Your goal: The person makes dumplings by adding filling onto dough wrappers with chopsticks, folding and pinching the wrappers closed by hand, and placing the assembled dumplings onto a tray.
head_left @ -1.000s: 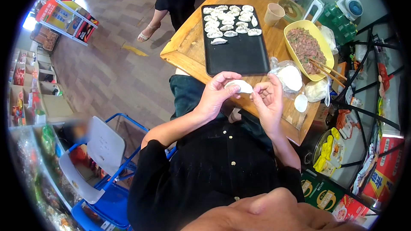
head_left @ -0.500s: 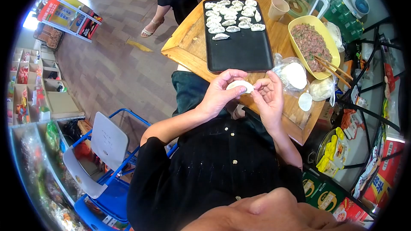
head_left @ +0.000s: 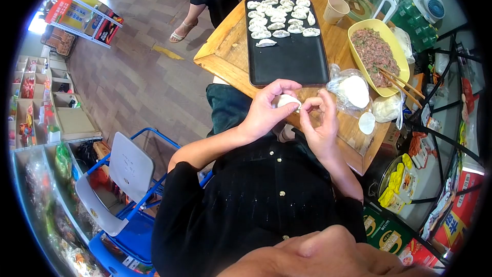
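Between my two hands is a folded dumpling (head_left: 289, 102), held just off the table's near edge. My left hand (head_left: 267, 112) wraps it with thumb and fingers. At its right end, my right hand (head_left: 321, 123) pinches the dough edge between thumb and forefinger. Just beyond lies a black tray (head_left: 287, 66) with several pleated dumplings (head_left: 277, 19) in rows on its far part. Right of my hands, a stack of round wrappers (head_left: 353, 92) rests in a plastic bag, and a single wrapper (head_left: 366, 122) lies on the wood.
A yellow bowl (head_left: 353, 38) of meat filling (head_left: 375, 54) holds chopsticks (head_left: 402, 84) at the table's right. Paper cups (head_left: 336, 10) stand farther back. Another person's leg (head_left: 193, 15) shows beyond the table (head_left: 220, 46). A blue folding chair (head_left: 132, 169) stands to my left, shelves to my right.
The dumpling has turned a little in my fingers and more of it is covered. My right fingertips have shifted slightly left along its edge. The tray's dumplings look the same.
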`<state>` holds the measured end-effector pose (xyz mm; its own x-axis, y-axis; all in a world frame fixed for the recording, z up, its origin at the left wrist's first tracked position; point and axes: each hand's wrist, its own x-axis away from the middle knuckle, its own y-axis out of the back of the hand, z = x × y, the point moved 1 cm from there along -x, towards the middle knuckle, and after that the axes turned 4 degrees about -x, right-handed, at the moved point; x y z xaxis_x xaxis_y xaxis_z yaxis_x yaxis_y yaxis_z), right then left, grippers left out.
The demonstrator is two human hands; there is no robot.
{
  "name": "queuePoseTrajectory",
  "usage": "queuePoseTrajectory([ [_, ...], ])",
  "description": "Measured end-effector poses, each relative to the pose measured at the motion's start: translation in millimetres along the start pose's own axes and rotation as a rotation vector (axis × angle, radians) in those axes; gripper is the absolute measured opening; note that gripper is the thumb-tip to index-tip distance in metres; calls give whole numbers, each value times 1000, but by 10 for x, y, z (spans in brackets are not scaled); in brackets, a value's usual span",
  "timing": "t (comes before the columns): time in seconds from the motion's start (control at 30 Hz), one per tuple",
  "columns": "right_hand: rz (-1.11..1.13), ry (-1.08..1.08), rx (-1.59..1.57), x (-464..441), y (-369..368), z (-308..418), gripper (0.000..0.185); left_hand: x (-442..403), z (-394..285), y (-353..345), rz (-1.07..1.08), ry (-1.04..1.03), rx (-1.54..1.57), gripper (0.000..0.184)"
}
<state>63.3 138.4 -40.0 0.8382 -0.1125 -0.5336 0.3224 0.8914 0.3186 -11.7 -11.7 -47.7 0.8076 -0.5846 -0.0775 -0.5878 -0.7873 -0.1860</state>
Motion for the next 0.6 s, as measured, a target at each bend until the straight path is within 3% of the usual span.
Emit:
queuePoseTrajectory([
  [0.6, -54, -65, -111, 49, -104, -52, 61, 36, -99, 57, 68, 56, 42, 39],
])
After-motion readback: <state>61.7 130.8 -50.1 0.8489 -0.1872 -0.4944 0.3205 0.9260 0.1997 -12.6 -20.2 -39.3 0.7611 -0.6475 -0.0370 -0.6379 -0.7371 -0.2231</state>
